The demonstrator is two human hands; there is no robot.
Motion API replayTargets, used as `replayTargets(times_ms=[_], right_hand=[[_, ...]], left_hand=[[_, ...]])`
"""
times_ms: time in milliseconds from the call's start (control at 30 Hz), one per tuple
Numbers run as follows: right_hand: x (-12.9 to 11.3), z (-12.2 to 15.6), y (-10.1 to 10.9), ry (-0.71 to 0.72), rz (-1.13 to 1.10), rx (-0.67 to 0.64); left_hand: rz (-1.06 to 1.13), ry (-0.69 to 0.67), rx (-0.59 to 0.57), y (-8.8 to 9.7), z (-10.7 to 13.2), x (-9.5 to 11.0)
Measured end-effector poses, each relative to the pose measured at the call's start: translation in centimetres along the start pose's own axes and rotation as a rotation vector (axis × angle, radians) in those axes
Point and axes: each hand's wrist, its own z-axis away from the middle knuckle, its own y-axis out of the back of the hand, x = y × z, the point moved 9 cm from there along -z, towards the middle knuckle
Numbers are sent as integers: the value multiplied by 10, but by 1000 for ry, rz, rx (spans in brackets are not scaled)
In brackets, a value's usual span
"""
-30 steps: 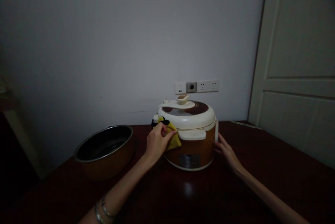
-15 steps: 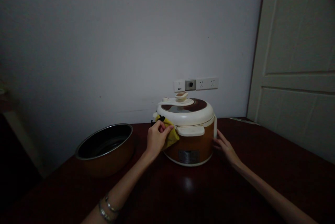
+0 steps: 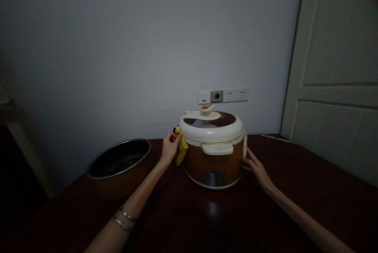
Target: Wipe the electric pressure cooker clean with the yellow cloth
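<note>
A rice cooker with an orange-brown body and a cream lid stands on the dark wooden table near the wall. My left hand is closed on a yellow cloth and presses it against the cooker's left side. My right hand rests with fingers stretched out against the cooker's lower right side, beside its white side handle. Bracelets show on my left wrist.
A large metal inner pot sits on the table to the left. Wall sockets are above the cooker. A pale door stands at the right. Dim furniture shows at the far left.
My left hand has slid the yellow cloth from the cooker's front left round to its left side. My right hand stays at the right side.
</note>
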Motion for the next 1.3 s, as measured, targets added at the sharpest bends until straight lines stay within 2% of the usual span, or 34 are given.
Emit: replayTargets(times_ms=[100, 233, 300, 400, 500, 633, 767, 833, 967, 1067, 1167, 1233, 1300], right_hand=[[1, -1, -1, 4, -13, -10], [2, -2, -3, 10, -29, -24], [4, -2, -4, 3, -26, -24], [4, -1, -4, 6, -25, -15], [2, 0, -3, 12, -29, -1], [-2, 1, -5, 5, -4, -21], [-4, 2, -5, 5, -5, -2], [-5, 3, -5, 8, -19, 1], [-4, 3, -3, 2, -13, 0], [-9, -2, 0, -12, 19, -18], [-37, -4, 13, 63, 159, 72], [-79, 4, 24, 241, 301, 204], [-128, 22, 24, 448, 412, 293]], left_hand=[[-1, 71, -20, 0, -2, -6], [27, 241, -102, -8, 11, -10], [-6, 195, -116, -12, 20, 2], [-104, 33, -64, -13, 34, 22], [-117, -28, -13, -14, 40, 24], [-32, 45, 22, -8, 28, 7], [55, 212, -29, -8, 21, -12], [74, 214, -37, -7, 20, -12], [62, 106, -19, -6, 21, 0], [71, 110, -48, -7, 21, 4], [135, 115, -64, -4, 17, 13], [209, 79, -24, 6, 10, 26], [289, 66, 38, 19, 3, 40]])
